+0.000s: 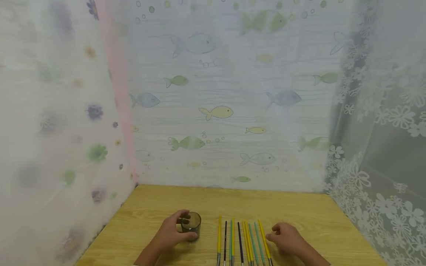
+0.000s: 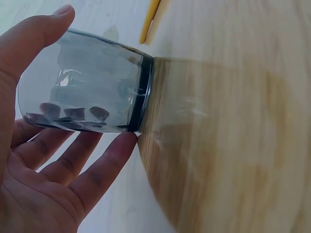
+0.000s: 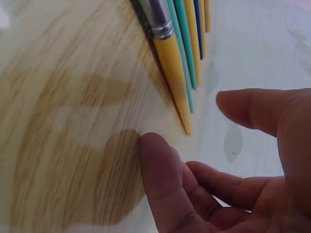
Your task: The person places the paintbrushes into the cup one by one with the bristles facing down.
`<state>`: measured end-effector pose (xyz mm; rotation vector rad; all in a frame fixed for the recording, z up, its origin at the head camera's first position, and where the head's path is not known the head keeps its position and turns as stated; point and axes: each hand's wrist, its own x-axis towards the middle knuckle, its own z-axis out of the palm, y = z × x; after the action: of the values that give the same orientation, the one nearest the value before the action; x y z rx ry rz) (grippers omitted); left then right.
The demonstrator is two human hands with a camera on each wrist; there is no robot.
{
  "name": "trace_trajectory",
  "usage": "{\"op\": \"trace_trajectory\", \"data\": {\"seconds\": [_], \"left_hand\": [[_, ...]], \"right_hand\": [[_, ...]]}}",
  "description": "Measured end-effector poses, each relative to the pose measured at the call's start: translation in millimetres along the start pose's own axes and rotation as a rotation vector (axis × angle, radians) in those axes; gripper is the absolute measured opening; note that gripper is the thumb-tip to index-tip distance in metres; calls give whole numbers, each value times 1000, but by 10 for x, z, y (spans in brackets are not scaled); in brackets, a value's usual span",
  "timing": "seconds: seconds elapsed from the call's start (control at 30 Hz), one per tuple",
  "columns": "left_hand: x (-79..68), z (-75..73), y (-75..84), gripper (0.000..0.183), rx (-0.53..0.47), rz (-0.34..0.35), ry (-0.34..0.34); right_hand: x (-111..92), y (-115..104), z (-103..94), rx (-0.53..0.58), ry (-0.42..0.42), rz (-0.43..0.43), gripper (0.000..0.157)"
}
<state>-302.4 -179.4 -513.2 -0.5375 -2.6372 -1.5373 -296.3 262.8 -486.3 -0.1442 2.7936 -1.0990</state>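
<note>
On the wooden table my left hand (image 1: pixel 171 231) curls round a smoky, see-through glass (image 1: pixel 195 225) that stands upright. In the left wrist view the fingers lie along one side of the glass (image 2: pixel 92 82) and the thumb along the other. My right hand (image 1: pixel 287 238) is beside the rightmost yellow paintbrush (image 1: pixel 264 236), its fingers loosely bent with nothing between them. The right wrist view has this yellow-handled brush (image 3: pixel 172 73), with a metal ferrule, just beyond the fingertips. Several paintbrushes with yellow, teal and dark handles lie side by side between the hands.
The wooden table (image 1: pixel 173 195) ends at a fish-print curtain (image 1: pixel 213 147) behind. Flower-print cloth (image 1: pixel 66 147) hangs on the left, and a sheer flowered curtain (image 1: pixel 382 184) on the right. A dark-handled paintbrush (image 1: pixel 240 240) lies in the middle of the row.
</note>
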Motion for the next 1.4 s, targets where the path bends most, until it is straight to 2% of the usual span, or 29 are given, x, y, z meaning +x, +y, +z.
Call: {"op": "trace_trajectory", "data": {"seconds": [0.23, 0.43, 0.53, 0.6, 0.63, 0.77, 0.83, 0.87, 0.93, 1.03, 1.07, 1.17, 1.4], "left_hand": [[66, 41, 12, 83, -27, -39, -11], [102, 80, 42, 88, -91, -72, -3], [101, 96, 55, 89, -98, -78, 3], [101, 104, 60, 90, -86, -86, 11], [102, 109, 62, 90, -81, -90, 17], [107, 133, 73, 89, -72, -104, 47], [107, 144, 80, 88, -82, -106, 56], [105, 149, 82, 87, -87, -107, 58], [112, 146, 78, 87, -105, -109, 55], [143, 126, 51, 87, -125, -115, 47], [155, 120, 40, 87, -131, -117, 45], [196, 101, 9, 87, -147, -121, 40], [292, 40, -53, 86, -160, -99, 22]], "right_hand": [[26, -44, 62, 85, -19, 19, 52], [47, -83, 99, 70, -22, 3, 50], [58, -85, 115, 71, -22, -19, 37], [70, -89, 127, 84, -31, -28, 21], [78, -91, 135, 97, -39, -27, 24], [104, -112, 165, 126, -62, -25, 55], [108, -128, 178, 135, -59, -20, 57], [109, -138, 186, 135, -54, -16, 56], [118, -164, 200, 121, -35, -2, 43], [157, -206, 222, 73, 6, 27, 12], [171, -219, 229, 57, 17, 37, 10], [217, -246, 243, 55, 36, 67, 21], [313, -244, 264, 125, 35, 104, 23]]}}
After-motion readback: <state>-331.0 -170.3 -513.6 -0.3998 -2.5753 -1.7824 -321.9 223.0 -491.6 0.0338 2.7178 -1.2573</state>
